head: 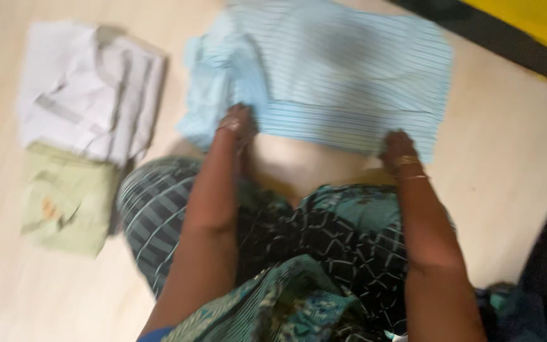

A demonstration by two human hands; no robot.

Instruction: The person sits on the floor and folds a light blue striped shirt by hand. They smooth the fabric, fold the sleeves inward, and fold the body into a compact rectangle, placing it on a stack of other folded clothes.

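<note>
Folding looks midway: left hand (237,123) and right hand (399,147) clutch the near hem of the striped blue shirt (343,76) (grip blurred), which next needs lifting evenly away.

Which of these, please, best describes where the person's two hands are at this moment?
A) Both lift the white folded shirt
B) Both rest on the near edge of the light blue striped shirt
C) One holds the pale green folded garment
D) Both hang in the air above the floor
B: the left hand and the right hand both press on the near edge of the light blue striped shirt, while the white folded shirt and the pale green folded garment lie untouched to the left.
</note>
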